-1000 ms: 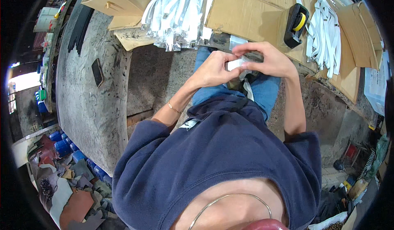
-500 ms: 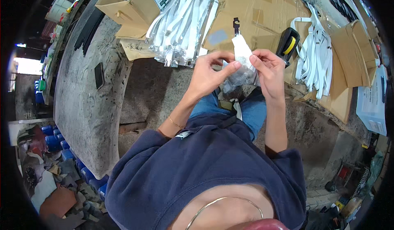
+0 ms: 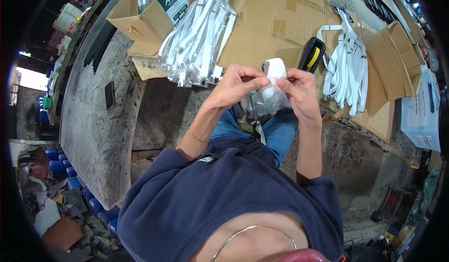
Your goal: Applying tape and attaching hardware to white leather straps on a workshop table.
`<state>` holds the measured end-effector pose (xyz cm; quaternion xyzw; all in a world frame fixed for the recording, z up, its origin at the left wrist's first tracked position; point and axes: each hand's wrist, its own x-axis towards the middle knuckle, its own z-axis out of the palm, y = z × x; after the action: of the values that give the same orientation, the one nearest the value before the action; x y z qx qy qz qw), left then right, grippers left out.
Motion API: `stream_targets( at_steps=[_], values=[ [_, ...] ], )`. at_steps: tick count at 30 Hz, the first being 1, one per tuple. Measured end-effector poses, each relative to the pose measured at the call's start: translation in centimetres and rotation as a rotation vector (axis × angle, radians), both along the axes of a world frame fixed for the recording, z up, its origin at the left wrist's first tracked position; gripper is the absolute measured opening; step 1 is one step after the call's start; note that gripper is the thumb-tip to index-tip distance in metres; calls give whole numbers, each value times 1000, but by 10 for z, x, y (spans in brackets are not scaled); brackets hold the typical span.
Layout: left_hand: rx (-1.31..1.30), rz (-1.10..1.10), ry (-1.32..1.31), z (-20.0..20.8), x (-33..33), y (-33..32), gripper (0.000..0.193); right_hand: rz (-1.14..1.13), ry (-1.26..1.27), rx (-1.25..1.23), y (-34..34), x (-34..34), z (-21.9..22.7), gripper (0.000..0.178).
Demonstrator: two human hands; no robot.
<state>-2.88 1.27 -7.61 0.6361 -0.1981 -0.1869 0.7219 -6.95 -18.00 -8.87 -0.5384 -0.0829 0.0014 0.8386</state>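
A white strap [image 3: 275,67] stands up between my two hands, its upper end curled over in a loop. Clear plastic bag film [image 3: 265,106] bunches around its lower part and hangs above my lap. My left hand [image 3: 239,85] pinches the left side of the strap and film between thumb and fingers. On the other side, my right hand [image 3: 301,93] is closed on the right edge, thumb pressed to the front. Left of the hands lies a pile of white straps in clear sleeves [image 3: 199,40]; to the right is a bundle of white straps [image 3: 347,70] without sleeves.
Flattened cardboard [image 3: 262,28] covers the table ahead, with a black oblong item with a yellow strip [image 3: 312,55] on it. Open cardboard boxes [image 3: 140,28] stand at both sides. A phone [image 3: 110,95] lies on the left table; a translucent bin [image 3: 420,117] stands at far right.
The strap's top, upright with a black hook before, is now curled over and the hook is out of sight. Both hands stay close together on it; the whole view has shifted slightly.
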Motion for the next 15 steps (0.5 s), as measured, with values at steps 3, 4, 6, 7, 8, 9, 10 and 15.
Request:
stream_targets(
  at_steps=[3,4,6,7,8,9,10,15],
  values=[
    [-121,-137,148,-4,2,-1,18,22,40,138,-1,-4,1,11],
    [-222,-87,196,-5,0,-5,18,18,56,204,-1,-6,1,11],
    [-322,-41,241,-3,0,-9,19,-10,65,207,-1,-7,3,12],
    [-245,38,112,1,-3,-7,20,-37,77,211,-2,-8,3,12],
    [-166,118,-16,5,-6,-6,20,-37,77,212,-3,-8,2,12],
    [-171,126,-6,8,-9,-7,17,-51,74,199,-4,-8,1,12],
    [-170,125,-5,9,-10,-8,17,-65,71,185,-4,-8,-1,12],
    [207,310,-596,19,-19,-22,19,-160,13,129,-1,-9,8,11]
  ],
)
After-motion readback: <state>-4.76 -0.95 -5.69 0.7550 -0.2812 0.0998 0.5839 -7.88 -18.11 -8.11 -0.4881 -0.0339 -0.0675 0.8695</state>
